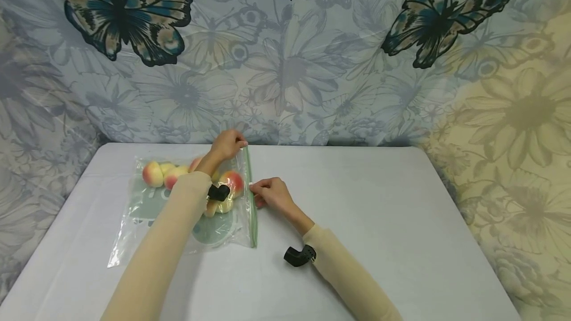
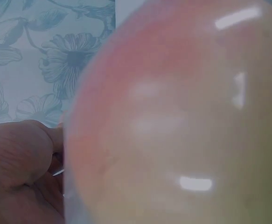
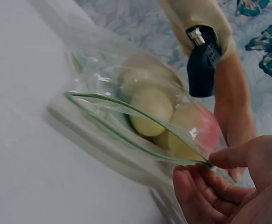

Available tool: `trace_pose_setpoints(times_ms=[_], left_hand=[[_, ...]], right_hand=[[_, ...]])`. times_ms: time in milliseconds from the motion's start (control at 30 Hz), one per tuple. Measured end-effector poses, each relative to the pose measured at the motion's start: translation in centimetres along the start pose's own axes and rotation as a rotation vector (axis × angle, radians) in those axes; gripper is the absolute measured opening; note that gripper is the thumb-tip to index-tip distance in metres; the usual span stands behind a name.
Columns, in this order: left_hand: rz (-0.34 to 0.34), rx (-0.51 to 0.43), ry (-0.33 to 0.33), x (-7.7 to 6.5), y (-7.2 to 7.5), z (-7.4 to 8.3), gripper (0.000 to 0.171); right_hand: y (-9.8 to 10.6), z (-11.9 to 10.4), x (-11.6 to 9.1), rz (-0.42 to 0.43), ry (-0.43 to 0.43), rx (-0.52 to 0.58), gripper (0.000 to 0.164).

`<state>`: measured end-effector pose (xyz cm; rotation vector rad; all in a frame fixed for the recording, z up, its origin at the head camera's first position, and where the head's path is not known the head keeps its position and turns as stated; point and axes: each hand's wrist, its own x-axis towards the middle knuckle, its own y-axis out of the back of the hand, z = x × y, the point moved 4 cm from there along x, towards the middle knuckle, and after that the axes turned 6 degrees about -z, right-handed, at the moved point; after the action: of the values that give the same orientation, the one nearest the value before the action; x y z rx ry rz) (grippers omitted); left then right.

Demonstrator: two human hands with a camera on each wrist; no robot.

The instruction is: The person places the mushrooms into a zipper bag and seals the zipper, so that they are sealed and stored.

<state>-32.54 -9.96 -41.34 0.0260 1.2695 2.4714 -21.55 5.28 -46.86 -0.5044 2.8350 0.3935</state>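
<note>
A clear zip bag [image 1: 147,234] with a green zip strip [image 1: 253,222] lies flat on the table, its mouth towards the right. Inside it are several red-and-yellow fruits [image 1: 153,174]. At the bag's far corner, my left hand [image 1: 228,143] pinches the end of the strip. My right hand [image 1: 273,194] pinches the strip partway along, thumb against fingertips. In the right wrist view the zip's green lines [image 3: 112,100] meet at the right hand's [image 3: 229,186] pinch and spread apart beyond it. One fruit [image 2: 173,116] fills most of the left wrist view, behind shiny plastic.
A white-covered table [image 1: 357,222] carries the bag on its left part. Behind it hangs a cloth [image 1: 290,73] with butterflies and flowers, close to the table's far edge. Black wrist cameras [image 1: 300,256] sit on both forearms, the left forearm reaching over the bag.
</note>
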Motion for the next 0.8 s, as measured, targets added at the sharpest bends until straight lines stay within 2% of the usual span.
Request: trace_pose_setpoints(times_ms=[233, 467, 800], left_hand=[[0.032, -0.006, -0.002, 0.3, -0.1, -0.3, 0.022], [0.054, -0.007, -0.003, 0.4, -0.1, -0.3, 0.021], [0.043, -0.004, 0.005, 0.5, -0.2, 0.3, 0.024]], right_hand=[[-0.4, 0.6, -1.7, -0.066, -0.02, 0.025, 0.022], [-0.6, 0.9, -2.7, -0.108, 0.015, 0.026, 0.021], [-0.5, 2.1, -5.2, -0.161, 0.02, -0.082, 0.018]])
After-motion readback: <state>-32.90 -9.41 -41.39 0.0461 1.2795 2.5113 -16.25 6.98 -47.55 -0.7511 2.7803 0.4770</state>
